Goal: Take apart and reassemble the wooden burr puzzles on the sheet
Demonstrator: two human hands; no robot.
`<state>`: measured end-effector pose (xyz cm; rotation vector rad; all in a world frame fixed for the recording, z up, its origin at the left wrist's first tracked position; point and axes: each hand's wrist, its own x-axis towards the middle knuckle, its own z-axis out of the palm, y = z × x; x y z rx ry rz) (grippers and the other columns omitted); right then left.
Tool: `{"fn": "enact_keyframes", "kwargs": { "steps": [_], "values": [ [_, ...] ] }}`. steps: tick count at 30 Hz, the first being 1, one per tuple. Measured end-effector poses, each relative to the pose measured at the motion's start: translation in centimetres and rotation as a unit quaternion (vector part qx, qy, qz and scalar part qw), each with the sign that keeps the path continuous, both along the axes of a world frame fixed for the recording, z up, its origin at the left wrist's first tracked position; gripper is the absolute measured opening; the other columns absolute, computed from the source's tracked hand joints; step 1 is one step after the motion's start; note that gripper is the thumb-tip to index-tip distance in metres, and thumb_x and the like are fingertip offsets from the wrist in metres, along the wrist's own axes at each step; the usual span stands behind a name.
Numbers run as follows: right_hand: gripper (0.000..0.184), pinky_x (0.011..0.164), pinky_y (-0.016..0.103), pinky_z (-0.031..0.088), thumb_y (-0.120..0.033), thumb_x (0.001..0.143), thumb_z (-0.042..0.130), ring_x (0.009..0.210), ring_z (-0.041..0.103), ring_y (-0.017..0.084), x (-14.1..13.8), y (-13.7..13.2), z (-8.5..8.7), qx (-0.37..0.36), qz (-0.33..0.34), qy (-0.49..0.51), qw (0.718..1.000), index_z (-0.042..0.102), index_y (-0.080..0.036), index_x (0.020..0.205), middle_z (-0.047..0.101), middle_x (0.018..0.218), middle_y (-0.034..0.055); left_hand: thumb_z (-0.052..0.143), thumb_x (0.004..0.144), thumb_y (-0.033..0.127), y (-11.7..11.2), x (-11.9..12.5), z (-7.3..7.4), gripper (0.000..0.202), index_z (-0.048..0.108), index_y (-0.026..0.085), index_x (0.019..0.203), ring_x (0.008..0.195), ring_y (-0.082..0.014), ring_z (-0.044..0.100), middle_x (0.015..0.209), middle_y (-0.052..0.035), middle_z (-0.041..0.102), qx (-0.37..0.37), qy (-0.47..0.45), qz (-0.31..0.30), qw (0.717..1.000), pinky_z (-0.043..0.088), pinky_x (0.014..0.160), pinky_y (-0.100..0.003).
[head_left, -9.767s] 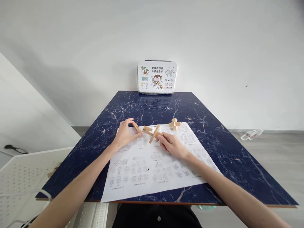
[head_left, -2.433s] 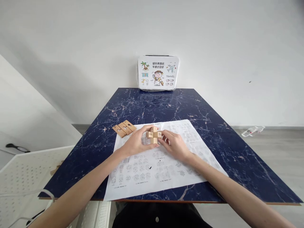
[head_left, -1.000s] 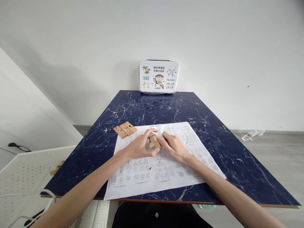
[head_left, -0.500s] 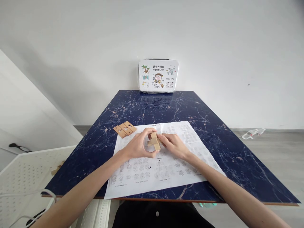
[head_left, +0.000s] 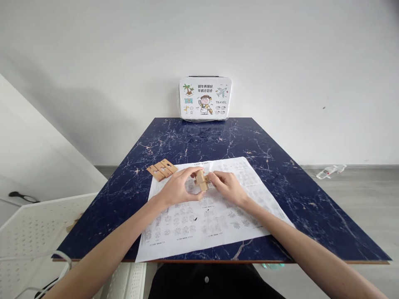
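Both hands hold a small wooden cross-shaped puzzle [head_left: 201, 180] just above a white printed sheet [head_left: 205, 220] on the dark blue marble table [head_left: 280, 182]. My left hand [head_left: 176, 189] curls round its left side, thumb below and fingers over the top. My right hand [head_left: 226, 187] pinches its right end with the fingertips. Three flat notched wooden pieces [head_left: 162, 169] lie side by side on the table to the left of the sheet, apart from both hands.
A white illustrated box [head_left: 205, 99] stands against the wall at the table's far edge. A white perforated rack [head_left: 34, 232] sits low at the left. A clear plastic bottle [head_left: 330, 170] lies on the floor at the right.
Since the earliest frame the three loose pieces moved to the left of the sheet and the cross puzzle came into both hands. Over the last second the puzzle has been turned between the fingers.
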<state>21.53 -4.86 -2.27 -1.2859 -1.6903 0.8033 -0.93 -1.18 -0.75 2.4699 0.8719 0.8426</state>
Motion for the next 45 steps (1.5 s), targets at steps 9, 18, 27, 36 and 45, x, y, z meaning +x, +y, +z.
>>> {"fn": "enact_keyframes", "kwargs": {
  "steps": [9,18,27,36,45],
  "values": [
    [0.054,0.05,0.029,0.022,-0.061,0.099,0.052,0.048,0.025,0.011,1.3,1.2,-0.7,-0.099,-0.066,0.218,0.969,0.039,-0.024,0.063,0.029,0.053,-0.0061,0.077,0.081,0.05,2.3,-1.7,-0.3,0.072,0.05,0.026,0.143,0.111,-0.0308,0.072,0.121,-0.0083,0.075,0.021,0.039,0.128,0.991,0.057,0.096,-0.048],
    [0.059,0.053,0.03,0.031,-0.069,0.098,0.052,0.048,0.037,0.012,0.8,0.9,-0.6,-0.104,-0.035,0.169,0.979,0.046,-0.023,0.062,0.041,0.049,-0.0041,0.078,0.085,0.051,2.5,-2.0,-0.1,0.103,0.016,0.028,0.165,0.15,-0.0386,0.042,0.163,-0.0153,0.044,0.088,0.081,0.112,0.987,0.042,0.119,-0.06],
    [0.062,0.052,0.029,0.033,-0.072,0.099,0.049,0.043,0.038,0.011,-0.3,-0.1,0.6,-0.195,0.109,0.159,0.962,0.052,-0.022,0.061,0.049,0.045,-0.0029,0.069,0.097,0.052,0.5,-0.1,-0.3,0.083,0.022,0.027,0.161,0.137,-0.0339,0.06,0.149,-0.0188,0.058,0.263,0.054,-0.05,0.962,0.054,0.11,-0.054],
    [0.054,0.055,0.03,0.038,-0.063,0.104,0.048,0.047,0.042,0.012,-0.1,-0.6,0.8,-0.106,0.133,0.231,0.958,0.06,-0.021,0.072,0.053,0.054,-0.0028,0.076,0.088,0.059,1.1,-0.6,-0.9,0.061,0.057,0.023,0.133,0.101,-0.0301,0.073,0.111,-0.0092,0.075,0.219,0.038,0.055,0.973,0.059,0.091,-0.048],
    [0.052,0.058,0.031,0.045,-0.066,0.099,0.053,0.054,0.055,0.015,0.4,1.1,-0.9,-0.072,-0.076,0.047,0.993,0.076,-0.02,0.091,0.073,0.074,0.0052,0.072,0.087,0.069,3.7,-1.5,-1.9,0.068,0.062,0.027,0.14,0.134,-0.0364,0.048,0.141,-0.0099,0.061,0.125,0.098,0.135,0.978,0.045,0.113,-0.058]
  ]
}}
